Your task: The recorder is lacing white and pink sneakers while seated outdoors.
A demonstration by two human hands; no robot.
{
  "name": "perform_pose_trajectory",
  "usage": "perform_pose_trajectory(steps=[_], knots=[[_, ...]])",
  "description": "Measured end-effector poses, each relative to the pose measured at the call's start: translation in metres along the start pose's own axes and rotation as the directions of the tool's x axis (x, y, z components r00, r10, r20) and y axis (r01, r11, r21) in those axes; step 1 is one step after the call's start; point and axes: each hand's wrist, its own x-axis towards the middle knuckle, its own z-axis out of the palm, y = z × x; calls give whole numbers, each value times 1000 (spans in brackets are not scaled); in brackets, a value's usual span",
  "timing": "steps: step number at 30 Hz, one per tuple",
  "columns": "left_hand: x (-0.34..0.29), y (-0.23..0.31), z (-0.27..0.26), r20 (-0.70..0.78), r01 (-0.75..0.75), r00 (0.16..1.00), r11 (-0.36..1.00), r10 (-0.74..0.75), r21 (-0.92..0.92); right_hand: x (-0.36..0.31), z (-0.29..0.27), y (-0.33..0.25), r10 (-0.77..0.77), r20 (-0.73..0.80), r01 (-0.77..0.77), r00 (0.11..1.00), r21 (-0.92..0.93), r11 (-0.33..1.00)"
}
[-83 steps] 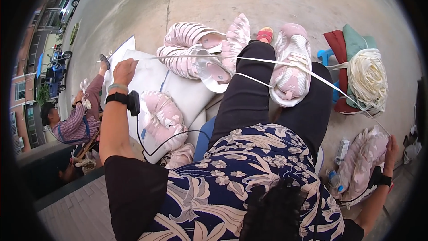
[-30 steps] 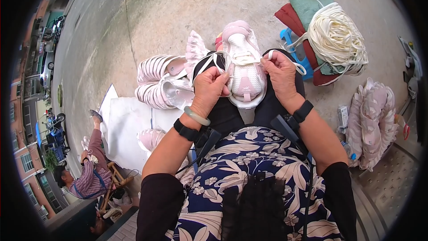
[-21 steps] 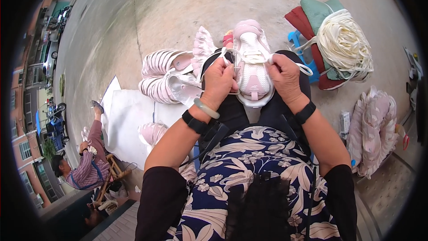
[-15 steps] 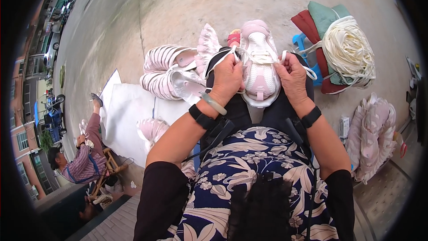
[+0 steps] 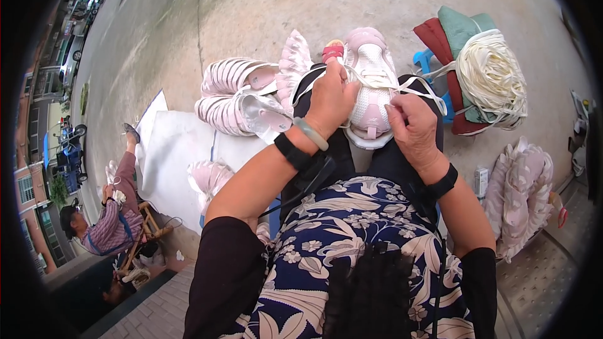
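A pink and white sneaker [image 5: 370,113] rests on my lap between the knees, its toe pointing away from me. A white shoelace [image 5: 422,81] crosses its upper, with loose lengths out to both sides. At the shoe's left edge my left hand [image 5: 333,97] is closed around the lace, the thumb lying along the fist. My right hand [image 5: 414,124] is on the right, fingers curled and thumb against the fingertips beside the shoe's tongue. A loop of lace passes just above its knuckles; whatever lies in its pinch is hidden.
Stacked pink and white shoe uppers [image 5: 239,94] lie left on a white sheet [image 5: 169,150]. At right, a bundle of cream laces [image 5: 490,69] sits on red and green cushions [image 5: 433,37] over a blue stool. More uppers [image 5: 521,194] stand lower right. A seated person [image 5: 116,223] works far left.
My left hand has moved right and inward over the shoe's edge. My right hand has dropped slightly closer to me, and the lace it pinched now arcs loosely above it.
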Motion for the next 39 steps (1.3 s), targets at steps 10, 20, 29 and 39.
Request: perform_pose_trajectory(steps=[10, 20, 29, 39], knots=[[-34, 2, -9, 150, -360, 932, 899, 331, 249, 10, 14, 17, -393, 284, 477, 875, -363, 800], [-17, -3, 2, 146, -302, 949, 939, 280, 163, 22, 16, 32, -412, 276, 487, 869, -325, 810], [-23, -1, -8, 115, -198, 975, 978, 190, 61, 33, 15, 22, -433, 292, 511, 853, -299, 806], [-26, -11, -12, 30, -188, 982, 982, 187, 28, 36, 48, -7, -256, 279, 356, 925, -407, 841]])
